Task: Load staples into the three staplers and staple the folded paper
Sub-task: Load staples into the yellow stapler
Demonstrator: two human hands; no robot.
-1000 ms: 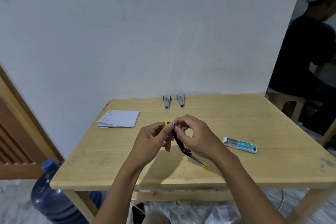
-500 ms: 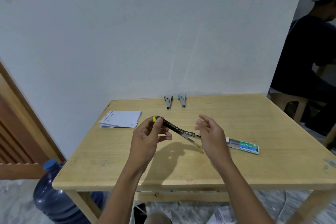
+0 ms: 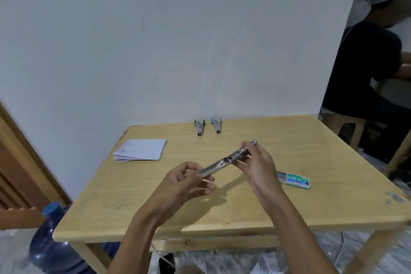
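Note:
I hold a small stapler (image 3: 224, 161) swung fully open into one long metal strip above the table's middle. My left hand (image 3: 186, 182) pinches its near end and my right hand (image 3: 258, 162) grips its far end. Two more staplers stand at the table's back edge: one with green trim (image 3: 199, 127) and one with blue trim (image 3: 216, 125). The folded paper (image 3: 141, 152) lies as a white stack at the back left. A green and white staple box (image 3: 294, 180) lies slid open on the table, to the right of my right hand.
The wooden table (image 3: 333, 196) stands against a white wall. A blue water jug (image 3: 52, 244) sits on the floor at the left corner, beside a wooden door. Another person (image 3: 375, 78) sits at the far right. Paper scraps lie on the floor underneath.
The opened stapler has been turned over and swung round: its far end now points up right in my right hand, which had let go half a second ago. The yellow tip no longer shows.

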